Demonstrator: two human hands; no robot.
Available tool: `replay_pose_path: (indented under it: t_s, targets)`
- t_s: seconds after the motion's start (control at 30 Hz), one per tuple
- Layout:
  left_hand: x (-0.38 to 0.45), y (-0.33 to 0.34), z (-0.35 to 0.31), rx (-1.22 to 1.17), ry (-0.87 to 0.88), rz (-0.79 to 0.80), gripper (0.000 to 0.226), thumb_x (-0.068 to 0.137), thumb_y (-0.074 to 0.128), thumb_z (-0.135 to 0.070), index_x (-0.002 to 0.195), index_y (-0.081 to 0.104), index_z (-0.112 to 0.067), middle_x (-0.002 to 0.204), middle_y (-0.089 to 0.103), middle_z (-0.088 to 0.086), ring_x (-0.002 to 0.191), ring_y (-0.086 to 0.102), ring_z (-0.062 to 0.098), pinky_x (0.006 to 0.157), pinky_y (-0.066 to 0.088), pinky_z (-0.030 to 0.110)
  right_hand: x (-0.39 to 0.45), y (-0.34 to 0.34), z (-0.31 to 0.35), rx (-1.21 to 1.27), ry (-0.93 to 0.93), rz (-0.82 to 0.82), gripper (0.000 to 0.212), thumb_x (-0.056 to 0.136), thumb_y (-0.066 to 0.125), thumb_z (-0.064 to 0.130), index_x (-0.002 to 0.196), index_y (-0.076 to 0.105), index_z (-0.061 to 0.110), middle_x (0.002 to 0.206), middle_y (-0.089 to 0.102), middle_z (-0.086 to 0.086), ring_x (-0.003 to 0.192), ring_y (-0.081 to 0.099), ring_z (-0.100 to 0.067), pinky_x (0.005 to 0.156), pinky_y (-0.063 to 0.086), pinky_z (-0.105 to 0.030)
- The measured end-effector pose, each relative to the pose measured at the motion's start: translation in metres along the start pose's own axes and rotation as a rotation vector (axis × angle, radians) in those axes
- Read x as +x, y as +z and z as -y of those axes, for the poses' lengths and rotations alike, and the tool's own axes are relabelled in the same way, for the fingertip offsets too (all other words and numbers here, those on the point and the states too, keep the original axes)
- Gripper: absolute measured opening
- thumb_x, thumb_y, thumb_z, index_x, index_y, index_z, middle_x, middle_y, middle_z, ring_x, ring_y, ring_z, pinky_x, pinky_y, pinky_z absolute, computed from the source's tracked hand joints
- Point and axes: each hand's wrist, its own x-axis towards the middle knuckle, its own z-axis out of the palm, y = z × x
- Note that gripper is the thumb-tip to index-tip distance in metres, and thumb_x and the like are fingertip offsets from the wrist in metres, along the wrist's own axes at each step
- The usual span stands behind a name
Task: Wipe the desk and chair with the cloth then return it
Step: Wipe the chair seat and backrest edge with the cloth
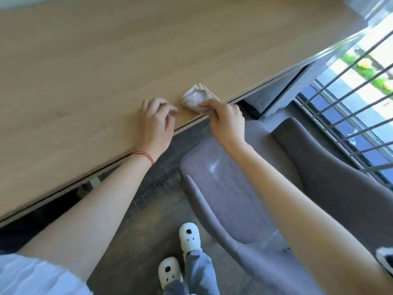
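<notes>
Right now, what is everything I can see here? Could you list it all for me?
Desk: one, light wood, fills the upper left.
Cloth: one, pale grey, folded, on the desk near its front edge.
Chair: one, grey, beside the desk on the right.
Floor: dark wood grain, between desk and chair.
Window railing: grey bars, far right.
Slippers: two, white with black dots, bottom centre.
Bracelet: one, red string, on the left wrist.
Left hand: resting on the desk, beside the cloth, apart from it.
Right hand: fingers pinching the cloth's near edge.
</notes>
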Motion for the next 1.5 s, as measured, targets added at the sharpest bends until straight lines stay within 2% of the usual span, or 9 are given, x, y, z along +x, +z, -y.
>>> replay_pose_path:
  t_s: [0.2, 0.47, 0.6, 0.73, 0.93, 1.17, 1.3, 1.4, 1.5]
  targets:
    - [-0.068, 0.021, -0.023, 0.005, 0.071, 0.208, 0.02, 0.084, 0.049, -0.006, 0.089, 0.068, -0.008, 0.088, 0.066, 0.009, 0.086, 0.058, 0.028, 0.068, 0.045, 0.035, -0.066, -0.017, -0.04, 0.385, 0.189, -0.166, 0.032, 0.088, 0.053, 0.001, 0.108, 0.069, 0.02, 0.09, 0.068, 0.01, 0.074, 0.057, 0.014, 0.07, 0.042, -0.001]
    - [-0.149, 0.128, -0.02, -0.01, -0.902, 0.436, 0.056, 0.085, 0.059, -0.034, 0.127, 0.04, -0.003, 0.132, 0.043, 0.021, 0.118, 0.047, 0.041, 0.094, 0.043, 0.049, -0.123, 0.061, -0.134, 0.905, 0.945, 0.105, 0.024, 0.086, 0.068, 0.028, 0.107, 0.066, 0.017, 0.108, 0.07, -0.011, 0.085, 0.066, -0.019, 0.074, 0.053, -0.029]
    - [-0.162, 0.17, -0.026, -0.041, -1.039, 0.141, 0.052, 0.08, 0.065, -0.016, 0.124, 0.038, -0.007, 0.128, 0.042, 0.021, 0.113, 0.049, 0.042, 0.087, 0.047, 0.051, -0.119, 0.081, -0.179, 0.577, 0.77, 0.161, 0.034, 0.08, 0.071, 0.017, 0.112, 0.065, 0.02, 0.101, 0.071, -0.007, 0.094, 0.068, -0.025, 0.085, 0.057, -0.038]
    - [-0.163, 0.191, -0.024, 0.063, -1.031, -0.028, 0.051, 0.073, 0.068, -0.012, 0.117, 0.042, -0.007, 0.122, 0.047, 0.019, 0.109, 0.052, 0.039, 0.081, 0.05, 0.049, -0.09, 0.098, -0.206, 0.389, 0.526, 0.163, 0.039, 0.079, 0.061, 0.006, 0.114, 0.064, 0.022, 0.103, 0.062, -0.005, 0.088, 0.061, -0.02, 0.05, 0.05, -0.019]
    - [-0.165, 0.195, -0.022, 0.142, -0.976, -0.028, 0.049, 0.069, 0.068, -0.013, 0.112, 0.044, -0.008, 0.116, 0.05, 0.015, 0.102, 0.055, 0.036, 0.075, 0.051, 0.046, -0.074, 0.152, -0.218, -0.081, 0.164, 0.349, 0.05, 0.082, 0.052, -0.003, 0.126, 0.053, 0.021, 0.128, 0.046, -0.012, 0.114, 0.046, -0.035, 0.087, 0.046, -0.048]
    - [-0.166, 0.196, -0.02, 0.149, -0.967, -0.047, 0.05, 0.069, 0.068, -0.012, 0.112, 0.045, -0.008, 0.115, 0.05, 0.015, 0.102, 0.055, 0.036, 0.076, 0.05, 0.045, -0.095, 0.161, -0.22, -0.215, -0.134, 0.589, 0.05, 0.084, 0.049, -0.002, 0.127, 0.059, 0.022, 0.136, 0.05, -0.009, 0.113, 0.042, -0.037, 0.094, 0.042, -0.044]
    - [-0.166, 0.198, -0.02, 0.152, -0.962, -0.062, 0.049, 0.07, 0.068, -0.013, 0.113, 0.044, -0.008, 0.116, 0.05, 0.014, 0.102, 0.055, 0.035, 0.074, 0.05, 0.046, -0.058, 0.141, -0.247, -0.173, 0.167, 0.203, 0.051, 0.084, 0.045, -0.008, 0.126, 0.059, 0.017, 0.138, 0.048, -0.013, 0.112, 0.041, -0.04, 0.094, 0.043, -0.05]
    - [-0.167, 0.2, -0.018, 0.155, -0.958, -0.077, 0.05, 0.069, 0.069, -0.012, 0.112, 0.045, -0.008, 0.115, 0.051, 0.014, 0.102, 0.056, 0.035, 0.074, 0.051, 0.044, -0.07, 0.163, -0.234, -0.224, 0.285, 0.397, 0.051, 0.091, 0.04, -0.002, 0.136, 0.048, 0.02, 0.146, 0.037, -0.013, 0.12, 0.04, -0.036, 0.102, 0.037, -0.042]
    - [-0.167, 0.198, -0.019, 0.154, -0.957, -0.086, 0.05, 0.067, 0.07, -0.012, 0.111, 0.045, -0.008, 0.114, 0.051, 0.014, 0.102, 0.056, 0.035, 0.075, 0.05, 0.044, -0.105, 0.177, -0.217, -0.19, -0.007, 0.577, 0.052, 0.088, 0.041, -0.005, 0.132, 0.053, 0.018, 0.145, 0.04, -0.01, 0.117, 0.039, -0.033, 0.1, 0.037, -0.041]
